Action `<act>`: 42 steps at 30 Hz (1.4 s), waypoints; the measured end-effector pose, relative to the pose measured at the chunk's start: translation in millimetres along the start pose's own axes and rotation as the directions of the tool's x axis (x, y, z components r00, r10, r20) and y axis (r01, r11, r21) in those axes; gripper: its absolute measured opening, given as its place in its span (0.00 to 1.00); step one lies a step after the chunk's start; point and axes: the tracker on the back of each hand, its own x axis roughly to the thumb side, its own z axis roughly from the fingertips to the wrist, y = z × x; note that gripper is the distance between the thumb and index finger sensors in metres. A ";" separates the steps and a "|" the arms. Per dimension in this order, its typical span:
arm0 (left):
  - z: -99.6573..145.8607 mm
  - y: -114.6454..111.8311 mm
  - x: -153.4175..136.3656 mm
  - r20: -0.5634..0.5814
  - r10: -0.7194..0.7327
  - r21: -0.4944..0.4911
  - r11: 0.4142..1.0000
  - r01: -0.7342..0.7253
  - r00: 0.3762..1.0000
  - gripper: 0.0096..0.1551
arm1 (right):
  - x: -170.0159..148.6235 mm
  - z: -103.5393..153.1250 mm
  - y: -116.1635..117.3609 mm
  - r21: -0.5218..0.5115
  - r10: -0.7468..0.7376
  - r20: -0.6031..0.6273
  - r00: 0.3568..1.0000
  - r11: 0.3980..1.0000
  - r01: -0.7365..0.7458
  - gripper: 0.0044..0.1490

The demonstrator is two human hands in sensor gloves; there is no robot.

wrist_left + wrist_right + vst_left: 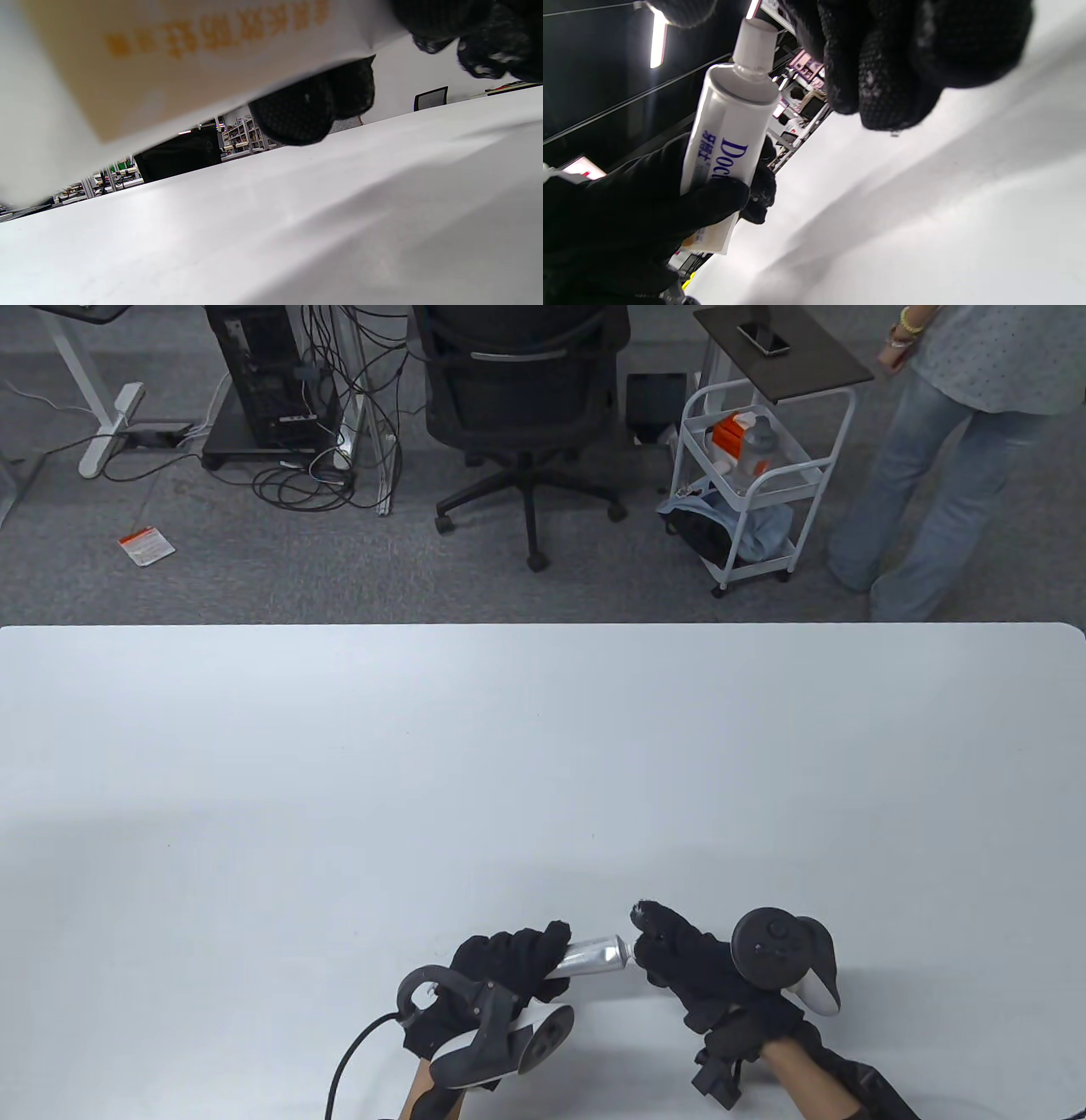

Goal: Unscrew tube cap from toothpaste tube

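Observation:
A white toothpaste tube [594, 956] is held just above the white table [543, 772] near its front edge, lying left to right. My left hand [543, 954] grips the tube's body. My right hand [640, 937] has its fingertips around the tube's right end, where the cap sits. In the right wrist view the tube [729, 135] shows blue lettering, and its white cap [754, 42] stands between my right fingers [882, 63]; my left hand [649, 203] wraps the tube below. In the left wrist view the tube [169, 63] fills the top, with gloved fingers [309, 110] under it.
The table's far edge [543, 625] runs across the view. Beyond it stand an office chair [526, 398], a white cart [755, 475] and a person [942, 458]. A black cable [348, 1060] trails from my left tracker to the front edge.

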 end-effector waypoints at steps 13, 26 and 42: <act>-0.2 -0.7 0.9 0.002 -0.002 -0.009 1.000 0.002 1.000 0.42 | 8.5 0.4 -2.3 -0.052 0.039 0.059 0.997 0.998 -0.036 0.31; -1.7 -4.5 -6.7 -0.081 0.018 -0.053 0.998 -0.022 0.997 0.43 | 2.4 4.5 -33.2 -0.230 0.460 -0.104 0.882 0.852 -0.471 0.31; -3.0 -14.0 -25.0 -0.165 0.176 -0.146 0.969 -0.201 0.970 0.48 | -19.4 -10.4 -12.8 0.133 0.834 -0.261 0.486 0.530 -0.838 0.31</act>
